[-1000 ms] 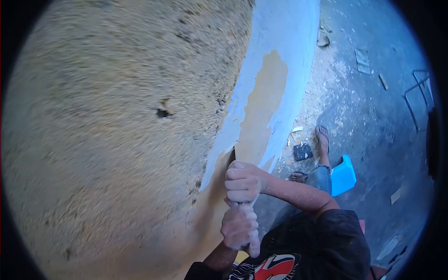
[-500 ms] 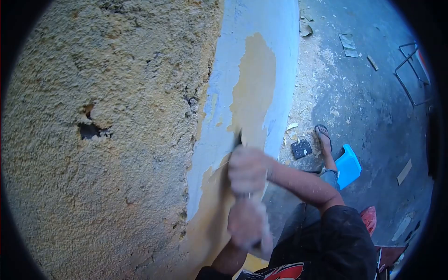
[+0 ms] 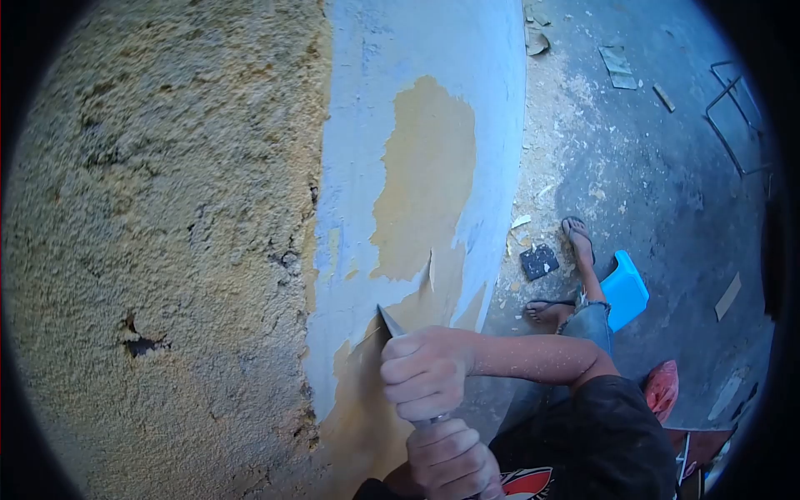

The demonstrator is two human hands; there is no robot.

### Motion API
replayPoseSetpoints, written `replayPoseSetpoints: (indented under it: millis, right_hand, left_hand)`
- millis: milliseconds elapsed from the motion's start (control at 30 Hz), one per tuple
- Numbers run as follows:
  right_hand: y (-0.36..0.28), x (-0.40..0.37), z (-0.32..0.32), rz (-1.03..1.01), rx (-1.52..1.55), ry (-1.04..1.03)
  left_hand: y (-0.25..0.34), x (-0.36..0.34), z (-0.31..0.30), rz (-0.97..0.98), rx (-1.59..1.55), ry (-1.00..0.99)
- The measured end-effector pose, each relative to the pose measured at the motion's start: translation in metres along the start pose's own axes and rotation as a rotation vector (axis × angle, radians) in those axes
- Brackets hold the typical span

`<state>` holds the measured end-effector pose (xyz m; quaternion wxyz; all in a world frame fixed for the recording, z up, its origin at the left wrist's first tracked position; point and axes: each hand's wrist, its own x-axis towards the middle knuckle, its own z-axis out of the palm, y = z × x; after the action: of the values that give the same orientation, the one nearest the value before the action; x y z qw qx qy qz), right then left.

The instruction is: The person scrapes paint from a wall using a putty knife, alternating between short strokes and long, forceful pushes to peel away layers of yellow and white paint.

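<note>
A: Where's the scraper (image 3: 391,322)?
B: Blade tip against the wall (image 3: 167,208), at the peeling blue paint (image 3: 350,275) — right hand (image 3: 425,372) fisted round its handle, left hand (image 3: 450,464) clenched round it just below

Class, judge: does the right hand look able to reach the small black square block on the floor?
Probably not: the right hand grips the metal scraper at the wall, while the black block lies far below by the sandalled foot.
</note>
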<state>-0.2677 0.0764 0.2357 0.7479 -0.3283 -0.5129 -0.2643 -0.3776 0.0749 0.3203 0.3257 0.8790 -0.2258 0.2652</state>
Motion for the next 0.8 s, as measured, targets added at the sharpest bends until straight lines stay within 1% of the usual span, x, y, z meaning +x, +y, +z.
replayPoseSetpoints:
  millis: [33, 67, 100, 133, 167, 200, 233, 267, 300, 367, 400, 433, 467, 500, 567, 600, 667, 700, 767, 800]
  right_hand:
    - [-0.001, 0.003, 0.004, -0.029, 0.067, 0.042]
    - [0.000, 0.002, 0.002, -0.028, 0.065, 0.050]
    - [0.002, -0.001, -0.005, -0.050, 0.034, 0.008]
    - [0.004, -0.003, -0.010, -0.074, 0.008, -0.036]
    - [0.005, -0.003, -0.012, -0.078, 0.013, -0.034]
    - [0.005, -0.002, -0.014, -0.004, -0.034, -0.042]
    - [0.005, -0.001, -0.015, 0.070, -0.082, -0.053]
    - [0.008, -0.001, -0.015, 0.056, -0.088, -0.059]
    - [0.009, -0.001, -0.014, 0.045, -0.076, -0.072]
    - [0.009, -0.007, -0.015, 0.045, -0.050, -0.076]
    - [0.013, -0.011, -0.019, -0.006, -0.040, -0.081]
    - [0.017, -0.014, -0.021, -0.056, -0.031, -0.087]
    - [0.018, -0.015, -0.021, -0.050, -0.023, -0.087]
    - [0.016, -0.012, -0.023, -0.032, -0.018, -0.113]
    - [0.013, -0.008, -0.019, -0.024, -0.016, -0.141]
    - [0.010, -0.005, -0.013, 0.005, -0.013, -0.128]
    - [0.009, -0.002, -0.010, 0.029, -0.016, -0.118]
    - [0.009, -0.001, -0.011, 0.019, -0.021, -0.147]
    - [0.013, -0.006, -0.013, 0.009, -0.031, -0.176]
    - [0.016, -0.011, -0.014, -0.023, -0.060, -0.172]
  left_hand:
    - [-0.001, 0.003, -0.005, 0.024, -0.004, -0.062]
    - [-0.002, 0.006, -0.009, 0.047, -0.007, -0.124]
    - [-0.002, 0.006, -0.008, 0.046, -0.004, -0.128]
    - [-0.004, 0.006, -0.004, 0.024, -0.025, -0.064]
    - [-0.006, 0.005, 0.000, 0.004, -0.045, 0.000]
    - [-0.007, 0.006, 0.002, 0.003, -0.038, -0.002]
    - [-0.009, 0.007, 0.004, -0.009, -0.047, 0.037]
    - [-0.015, 0.008, 0.008, -0.008, -0.062, 0.082]
    - [-0.018, 0.006, 0.013, 0.000, -0.065, 0.086]
    - [-0.016, 0.001, 0.021, 0.008, -0.004, 0.198]
    - [-0.018, -0.002, 0.023, 0.005, 0.002, 0.196]
    - [-0.023, -0.005, 0.024, 0.020, -0.037, 0.142]
    - [-0.025, -0.009, 0.026, 0.031, -0.077, 0.090]
    - [-0.022, -0.008, 0.028, 0.019, -0.070, 0.088]
    - [-0.020, -0.004, 0.032, 0.025, -0.040, 0.326]
    - [-0.018, -0.002, 0.031, 0.031, -0.040, 0.326]
    - [-0.017, 0.000, 0.026, 0.034, -0.075, 0.475]
    - [-0.019, 0.000, 0.026, 0.037, -0.079, 0.475]
    - [-0.026, -0.001, 0.027, 0.062, -0.049, 0.347]
    - [-0.027, -0.003, 0.026, 0.057, -0.049, 0.345]
